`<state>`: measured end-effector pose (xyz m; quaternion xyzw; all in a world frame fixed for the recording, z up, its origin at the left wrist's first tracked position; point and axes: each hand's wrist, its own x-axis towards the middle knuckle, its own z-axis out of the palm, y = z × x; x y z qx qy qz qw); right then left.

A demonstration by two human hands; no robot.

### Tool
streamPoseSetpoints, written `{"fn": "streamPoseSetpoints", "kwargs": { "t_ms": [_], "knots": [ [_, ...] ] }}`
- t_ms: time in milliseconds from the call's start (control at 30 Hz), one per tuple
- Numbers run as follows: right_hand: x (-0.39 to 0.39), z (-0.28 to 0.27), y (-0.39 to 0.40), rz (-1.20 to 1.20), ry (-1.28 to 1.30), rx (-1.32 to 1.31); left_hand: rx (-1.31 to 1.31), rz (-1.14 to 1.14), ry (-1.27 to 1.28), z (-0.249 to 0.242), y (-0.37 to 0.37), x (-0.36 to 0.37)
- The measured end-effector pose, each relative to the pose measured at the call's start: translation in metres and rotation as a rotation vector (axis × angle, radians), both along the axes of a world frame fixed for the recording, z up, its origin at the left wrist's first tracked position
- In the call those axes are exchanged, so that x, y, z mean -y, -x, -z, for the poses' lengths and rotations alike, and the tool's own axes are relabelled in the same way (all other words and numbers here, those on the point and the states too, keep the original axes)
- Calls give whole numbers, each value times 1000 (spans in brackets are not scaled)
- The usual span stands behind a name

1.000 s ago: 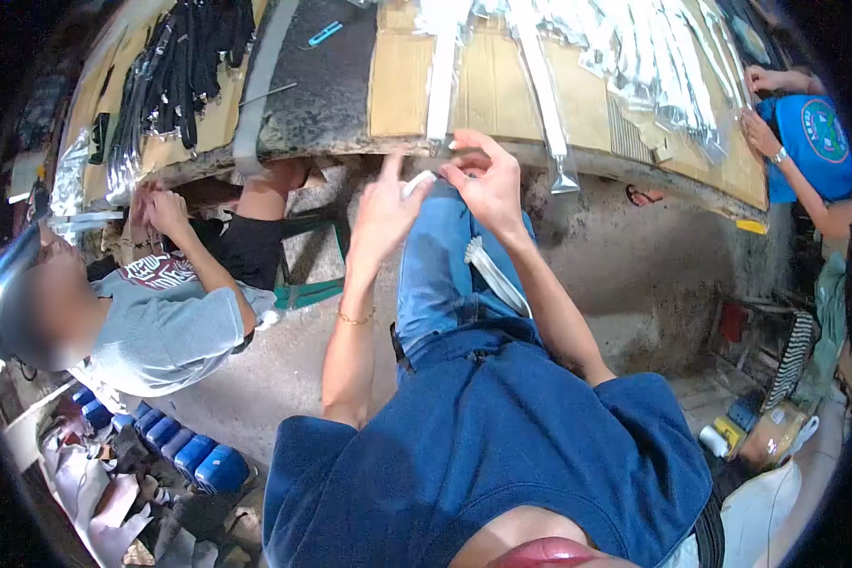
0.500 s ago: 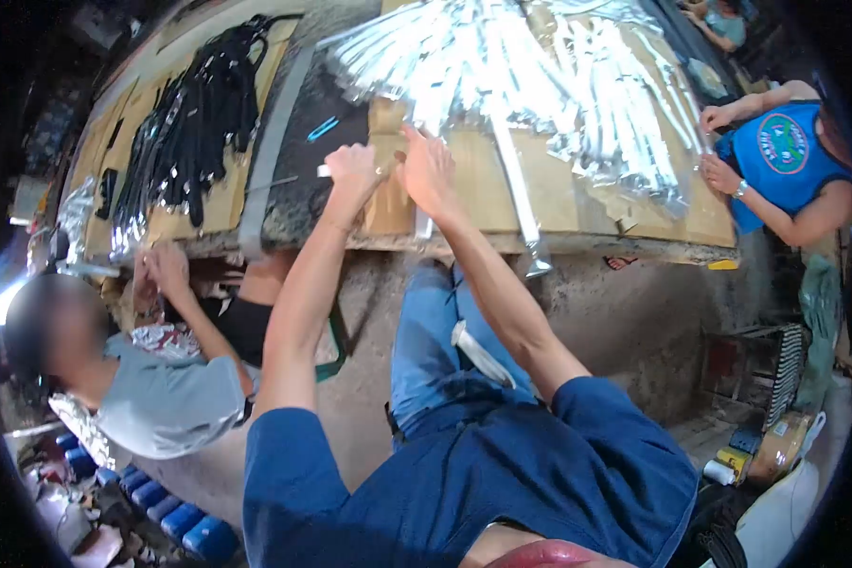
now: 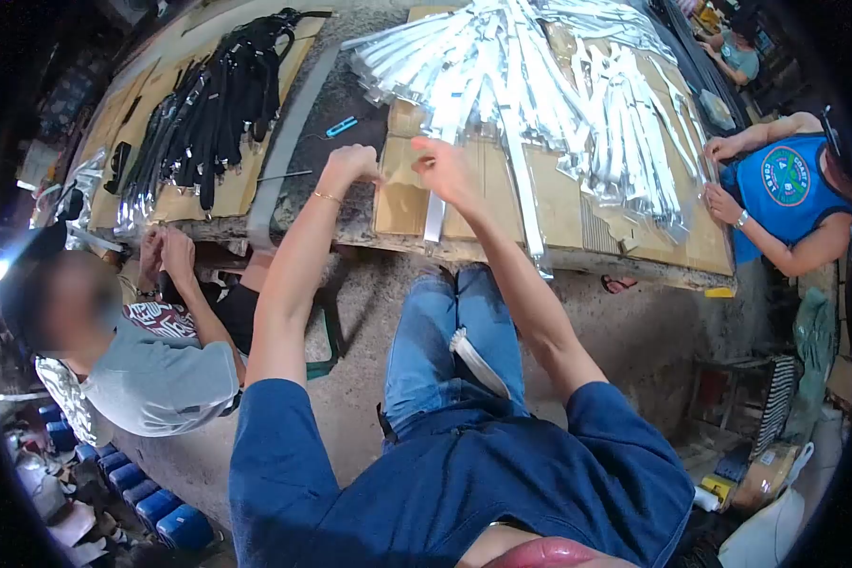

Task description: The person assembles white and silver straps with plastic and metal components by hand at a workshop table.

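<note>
My left hand (image 3: 352, 167) is raised over the table's front part, its fingers curled in; what they hold, if anything, is hidden. To its right my right hand (image 3: 445, 172) hovers with fingers apart and nothing visible in them. Beyond both hands lies a fan of white straps in clear plastic (image 3: 483, 66). One plastic-wrapped strap (image 3: 434, 220) runs under my right hand toward the front edge, and another strap (image 3: 523, 204) reaches past that edge. A small light-blue tool (image 3: 342, 127) lies just beyond my left hand. Brown cardboard (image 3: 402, 204) is beneath my hands.
Black straps with metal clips (image 3: 222, 123) lie on cardboard at the left. More wrapped white straps (image 3: 634, 142) are at the right. A seated person in grey (image 3: 161, 369) works at my left; another in a blue top (image 3: 790, 185) works at the right end.
My hands have drawn slightly apart, and the right hand's fingers have bent. A white bit that showed at my left fist is out of sight. The view has shifted a little.
</note>
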<state>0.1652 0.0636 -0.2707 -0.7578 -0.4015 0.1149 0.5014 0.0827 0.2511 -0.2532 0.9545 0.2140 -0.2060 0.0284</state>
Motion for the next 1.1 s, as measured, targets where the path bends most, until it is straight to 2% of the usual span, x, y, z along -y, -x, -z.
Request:
{"fn": "streamPoseSetpoints", "kwargs": {
  "t_ms": [33, 100, 133, 233, 267, 300, 367, 400, 467, 567, 600, 633, 700, 733, 800, 833, 900, 1000, 1100],
  "knots": [
    [-17, 14, -5, -7, -10, 3, 3, -7, -10, 1, 0, 1],
    [-49, 43, -16, -67, 105, 231, -23, 7, 17, 0, 0, 1],
    [-52, 41, -15, -92, 128, 265, -59, -1, 14, -2, -1, 3],
    [-65, 46, -20, -174, 46, 151, 9, 25, -38, 0, -1, 4],
    [-68, 54, -23, -196, -95, 169, 36, 43, -42, 1, 1, 3],
    [-70, 55, -24, -196, -97, 170, 38, 42, -44, -4, 3, 5],
    [-70, 59, -21, -263, -191, -161, 108, 8, -12, -12, 7, 7],
    [-67, 54, -19, -260, -191, -166, 102, 10, -10, -11, 9, 6],
    [-60, 38, -15, -206, -100, -336, 190, 0, 21, -9, 15, 0],
    [-71, 60, -24, -188, -170, -259, 245, 24, 80, -13, 24, 2],
    [-62, 35, -17, -236, -191, -522, 242, 25, 80, -15, 26, 3],
    [-62, 36, -17, -233, -195, -522, 282, 26, 131, -19, 28, 5],
    [-63, 32, -18, -264, -353, -707, 324, 36, 175, -29, 31, 10],
    [-61, 28, -19, -263, -359, -702, 386, 58, 171, -35, 34, 14],
    [-53, 23, -18, -332, -369, -869, 448, 78, 167, -41, 39, 19],
    [-53, 20, -19, -333, -371, -868, 480, 86, 142, -42, 41, 19],
    [-52, 14, -17, -205, -304, -682, 508, 92, 119, -41, 45, 22],
    [-45, 7, -17, -228, -341, -764, 576, 111, 101, -42, 48, 27],
    [-44, 10, -19, -173, -342, -679, 585, 102, 109, -44, 49, 32]
  ]
}}
